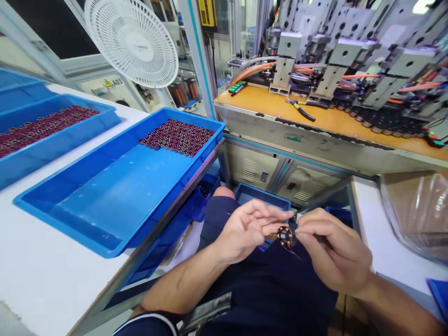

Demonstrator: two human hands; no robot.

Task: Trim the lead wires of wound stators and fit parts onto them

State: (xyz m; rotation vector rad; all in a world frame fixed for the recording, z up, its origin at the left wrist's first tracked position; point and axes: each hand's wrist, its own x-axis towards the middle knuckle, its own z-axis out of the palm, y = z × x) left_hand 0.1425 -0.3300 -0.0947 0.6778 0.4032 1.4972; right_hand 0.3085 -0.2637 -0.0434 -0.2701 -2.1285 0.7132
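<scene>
Over my lap, both hands meet around a small round wound coil part [284, 235] with copper windings and thin wire ends trailing below it. My left hand [247, 231] pinches the part from the left with thumb and fingers. My right hand [332, 252] is closed at the part's right side, fingertips touching it; something thin and metallic sticks up between the fingers. A blue tray [105, 196] on the white table to my left holds a patch of similar dark red parts [178, 136] at its far end.
A second blue tray [52, 140] of the same parts lies further left. A white fan [135, 39] stands behind. An orange-topped bench [325, 119] carries a winding machine and pliers. A small blue bin [261, 195] sits below my knees, a clear bag [418, 210] on the right table.
</scene>
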